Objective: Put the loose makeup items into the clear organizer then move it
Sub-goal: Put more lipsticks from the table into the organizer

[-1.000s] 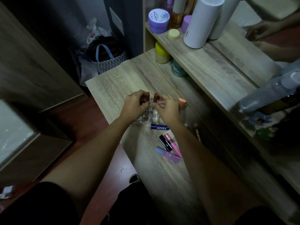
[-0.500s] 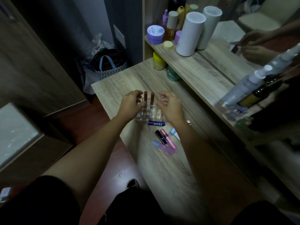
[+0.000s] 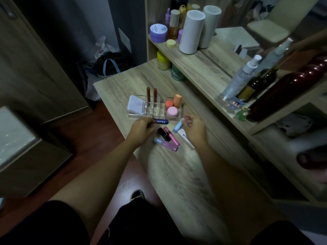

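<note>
Step in hand: I judge I am picking up the next loose sticks to slot into the clear organizer (image 3: 174, 119); both hands sit just in front of it
Left hand: my left hand (image 3: 142, 129) has thumb and fingers closing on the near end of the dark blue Nivea stick (image 3: 161, 122), which lies along the organizer's front wall; I cannot tell whether it is off the wood yet
Right hand: my right hand (image 3: 194, 128) has curled fingers pinching the pale blue tube (image 3: 177, 126) at its upper end; the tube slants down toward the pile
Doing it well: I would lift each stick clear of the front wall before turning it upright; drop it into an empty middle cell beside the two brown lipsticks (image 3: 151, 94); keep my wrists from nudging the organizer, which looks light
Still loose: in front of the organizer lie a black tube (image 3: 164, 134), a pink tube (image 3: 171, 137), a lilac tube (image 3: 167, 145) and a white tube (image 3: 185, 139); they touch or overlap
Organizer's look: transparent, low-walled, divided into small cells; a white compact (image 3: 136, 106) fills its left bay; peach and pink sponges (image 3: 172, 106) fill its right bay; it stands on the wooden desk (image 3: 177, 174)
</note>
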The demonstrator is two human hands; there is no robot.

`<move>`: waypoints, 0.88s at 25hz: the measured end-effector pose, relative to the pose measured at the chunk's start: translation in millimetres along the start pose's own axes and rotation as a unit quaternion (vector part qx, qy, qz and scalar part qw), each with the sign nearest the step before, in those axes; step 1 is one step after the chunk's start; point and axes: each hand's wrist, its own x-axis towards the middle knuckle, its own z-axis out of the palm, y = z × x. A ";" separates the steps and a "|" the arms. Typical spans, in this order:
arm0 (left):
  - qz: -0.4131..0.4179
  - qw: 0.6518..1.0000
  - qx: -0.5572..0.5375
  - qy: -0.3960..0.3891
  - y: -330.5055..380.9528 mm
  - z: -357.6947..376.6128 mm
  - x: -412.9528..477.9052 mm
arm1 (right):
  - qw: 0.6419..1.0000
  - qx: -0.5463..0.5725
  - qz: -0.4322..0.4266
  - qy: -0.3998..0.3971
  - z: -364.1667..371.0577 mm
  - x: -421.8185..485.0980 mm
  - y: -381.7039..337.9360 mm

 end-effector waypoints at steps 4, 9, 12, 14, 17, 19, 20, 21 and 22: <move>0.005 0.995 0.037 -0.090 -9.3 21.9 -10.9 | 0.996 -0.061 0.052 0.035 -14.4 -1.1 31.8; 0.025 0.990 0.060 -0.121 -15.0 37.1 -14.9 | 0.990 -0.110 0.087 -0.017 -10.3 -1.3 46.8; 0.027 0.989 0.073 -0.126 -16.8 40.4 -13.8 | 0.989 -0.108 0.099 -0.023 -8.9 1.7 52.8; 0.031 0.986 0.086 -0.137 -16.4 39.7 -13.2 | 0.988 -0.119 0.092 -0.030 -10.0 2.3 55.9; 0.031 0.980 0.103 -0.171 -15.4 32.3 -14.1 | 0.992 -0.093 0.064 -0.060 -15.3 -1.8 58.5; 0.034 0.970 0.106 -0.214 -16.6 19.8 -14.5 | 0.995 -0.053 0.022 -0.084 -20.5 -5.4 55.7; 0.041 0.965 0.110 -0.236 -17.0 11.6 -14.3 | 0.995 -0.027 0.009 -0.095 -22.5 -6.5 51.7; 0.048 0.960 0.113 -0.251 -16.9 2.7 -13.0 | 0.994 0.009 0.009 -0.107 -24.0 -7.0 45.9; 0.053 0.958 0.115 -0.257 -16.0 -6.5 -10.5 | 0.991 0.055 0.024 -0.119 -24.8 -7.2 38.2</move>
